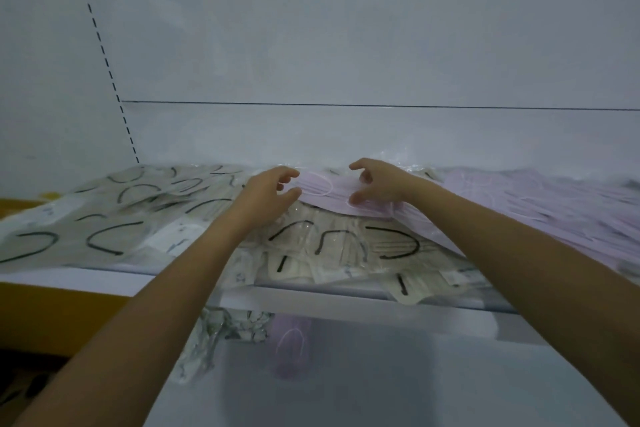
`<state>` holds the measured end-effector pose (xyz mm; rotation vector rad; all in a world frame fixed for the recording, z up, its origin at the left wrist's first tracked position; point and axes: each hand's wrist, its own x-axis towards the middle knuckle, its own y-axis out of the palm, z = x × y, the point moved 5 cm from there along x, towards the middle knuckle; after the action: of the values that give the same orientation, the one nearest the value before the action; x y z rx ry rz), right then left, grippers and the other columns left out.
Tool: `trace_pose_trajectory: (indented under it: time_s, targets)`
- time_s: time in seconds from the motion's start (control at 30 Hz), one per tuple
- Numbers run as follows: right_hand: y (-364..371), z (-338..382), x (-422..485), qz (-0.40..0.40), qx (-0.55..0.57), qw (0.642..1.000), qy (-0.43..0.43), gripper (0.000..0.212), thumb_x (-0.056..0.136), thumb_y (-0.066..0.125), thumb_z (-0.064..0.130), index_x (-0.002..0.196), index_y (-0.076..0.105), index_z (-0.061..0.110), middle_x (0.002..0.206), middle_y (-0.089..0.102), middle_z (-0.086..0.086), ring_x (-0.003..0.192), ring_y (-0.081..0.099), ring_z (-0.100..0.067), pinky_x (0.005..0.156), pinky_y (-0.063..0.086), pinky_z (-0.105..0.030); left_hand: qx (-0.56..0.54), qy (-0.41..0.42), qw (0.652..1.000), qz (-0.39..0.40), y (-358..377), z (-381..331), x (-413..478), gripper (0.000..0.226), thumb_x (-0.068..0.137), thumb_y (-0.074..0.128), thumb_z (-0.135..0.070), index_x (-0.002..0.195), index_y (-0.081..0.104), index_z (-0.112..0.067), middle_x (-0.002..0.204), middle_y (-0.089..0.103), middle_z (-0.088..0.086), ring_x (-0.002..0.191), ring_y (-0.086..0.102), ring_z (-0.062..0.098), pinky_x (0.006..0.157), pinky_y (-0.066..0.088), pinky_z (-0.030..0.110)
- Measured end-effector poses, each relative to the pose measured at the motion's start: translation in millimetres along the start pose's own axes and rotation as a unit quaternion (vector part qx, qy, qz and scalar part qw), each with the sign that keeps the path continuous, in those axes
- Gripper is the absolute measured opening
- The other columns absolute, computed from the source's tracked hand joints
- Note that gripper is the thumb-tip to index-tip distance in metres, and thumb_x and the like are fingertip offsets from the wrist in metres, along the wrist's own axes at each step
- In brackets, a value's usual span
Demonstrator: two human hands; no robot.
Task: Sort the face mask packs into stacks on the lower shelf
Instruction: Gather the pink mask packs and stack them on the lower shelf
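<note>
1. White shelving is seen all round: a plain back panel [346,45] behind, and an upper shelf [311,298] on which the packs are heaped.
2. The fingers [289,174] of the left hand [266,198] are curled at the left edge of a pink mask pack [325,192]. Whether the edge is actually pinched cannot be told.
3. The right hand [381,184] is held at the pack's right end. Its thumb [356,199] is laid on the pack, while its other fingers are arched and spread above it, not closed.
4. Between the two sets of fingers the pink mask pack is found, lying on top of the heap on the upper shelf.
5. Just beneath and nearer than the fingers, cream packs with black loops [346,246] are spread. More of them are spread to the left, and a heap of pink packs [536,204] lies to the right.
6. Well below the fingers, the lower shelf [381,374] is seen, with a few clear-wrapped packs [221,329] and one pink pack [292,347] already on it.
7. The step in hand is judged to be picking up one pink pack; most of the sorting appears undone.
8. A firm pinch at both ends is called for next, then a lift clear of the slippery wrappers beneath, and the pack is to be set down beside or on the pink one below.
</note>
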<state>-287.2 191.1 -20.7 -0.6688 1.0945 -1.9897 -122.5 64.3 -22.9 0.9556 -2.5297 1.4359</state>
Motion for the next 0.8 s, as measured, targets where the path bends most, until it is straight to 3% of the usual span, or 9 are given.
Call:
trace_pose_trajectory:
  time_s: [0.1,0.2,0.27,0.33,0.37,0.43,0.57,0.7,0.8]
  targets:
    - [-9.5,6.4,2.1,-0.094,0.047,0.994,-0.027,0.051,0.086,0.058,0.005,0.135,0.045,0.017,0.096,0.053,0.002,0.086,0.051,-0.012,0.060,0.036,-0.006,-0.013,0.005,0.999,-0.039,-8.6,1.4,1.2,0.037,0.093,0.055,-0.021,0.130,0.051,-0.014,0.129,0.055,0.007,0.112,0.054,0.019,0.086,0.038,0.021]
    - [-21.2,15.5,1.3,-0.178,0.141,0.973,-0.051,0.049,0.087,0.054,0.003,0.134,0.046,0.018,0.083,0.053,0.007,0.070,0.051,-0.008,0.055,0.037,-0.002,-0.069,0.010,0.994,-0.082,-17.4,1.5,1.8,0.045,0.093,0.056,-0.018,0.136,0.045,-0.018,0.127,0.052,0.005,0.110,0.055,0.019,0.086,0.042,0.024]
    - [-29.9,24.7,-2.5,-0.215,0.193,0.955,-0.069,0.049,0.088,0.054,0.004,0.133,0.045,0.019,0.081,0.052,0.009,0.066,0.050,-0.006,0.055,0.039,-0.004,-0.125,0.025,0.984,-0.121,-24.6,-0.9,3.3,0.054,0.093,0.056,-0.015,0.143,0.036,-0.020,0.123,0.046,-0.004,0.108,0.051,0.014,0.085,0.042,0.012]
    - [-39.4,32.8,-9.0,-0.248,0.248,0.933,-0.084,0.048,0.088,0.054,0.004,0.132,0.045,0.019,0.081,0.051,0.009,0.065,0.051,-0.006,0.055,0.042,-0.007,-0.178,0.034,0.971,-0.155,-30.5,-3.6,7.8,0.064,0.093,0.057,-0.021,0.147,0.025,-0.026,0.140,0.036,-0.003,0.124,0.043,0.014,0.088,0.036,0.002]
    - [-44.0,35.3,-12.4,-0.261,0.276,0.921,-0.088,0.047,0.088,0.054,0.004,0.132,0.046,0.019,0.081,0.051,0.009,0.065,0.051,-0.006,0.055,0.043,-0.009,-0.208,0.035,0.964,-0.161,-31.3,-5.9,10.8,0.068,0.093,0.057,-0.025,0.149,0.019,-0.030,0.147,0.029,-0.004,0.131,0.037,0.008,0.094,0.034,0.005]
    - [-51.5,36.1,-18.2,-0.283,0.311,0.903,-0.085,0.044,0.089,0.055,0.005,0.130,0.047,0.019,0.081,0.051,0.008,0.064,0.053,-0.006,0.053,0.043,-0.009,-0.271,0.034,0.950,-0.151,-28.1,-16.1,16.1,0.070,0.093,0.057,-0.024,0.148,0.015,-0.034,0.141,0.032,-0.014,0.117,0.044,-0.010,0.084,0.038,0.001]
    - [-49.3,26.1,-25.5,-0.292,0.298,0.907,-0.056,0.041,0.092,0.053,0.008,0.132,0.045,0.014,0.086,0.055,0.003,0.067,0.053,-0.008,0.049,0.040,-0.004,-0.311,0.025,0.940,-0.140,-13.8,-30.6,30.3,0.064,0.090,0.060,-0.013,0.144,0.030,-0.030,0.104,0.057,-0.004,0.087,0.059,0.005,0.070,0.047,0.009]
    - [-36.2,7.7,-32.8,-0.298,0.254,0.920,-0.018,0.045,0.094,0.047,0.006,0.137,0.039,0.013,0.113,0.059,-0.009,0.086,0.053,-0.014,0.050,0.038,-0.004,-0.249,0.026,0.964,-0.089,3.8,-33.5,36.0,0.053,0.089,0.059,-0.009,0.139,0.042,-0.016,0.128,0.055,0.004,0.106,0.059,0.018,0.089,0.047,0.024]
    - [-33.9,2.8,-36.0,-0.290,0.272,0.917,-0.018,0.046,0.093,0.049,0.004,0.138,0.038,0.014,0.115,0.060,-0.008,0.091,0.053,-0.013,0.054,0.040,-0.007,-0.257,0.022,0.963,-0.082,6.6,-41.1,37.6,0.049,0.090,0.061,-0.011,0.136,0.046,-0.012,0.135,0.050,-0.001,0.108,0.055,0.011,0.087,0.040,0.016]
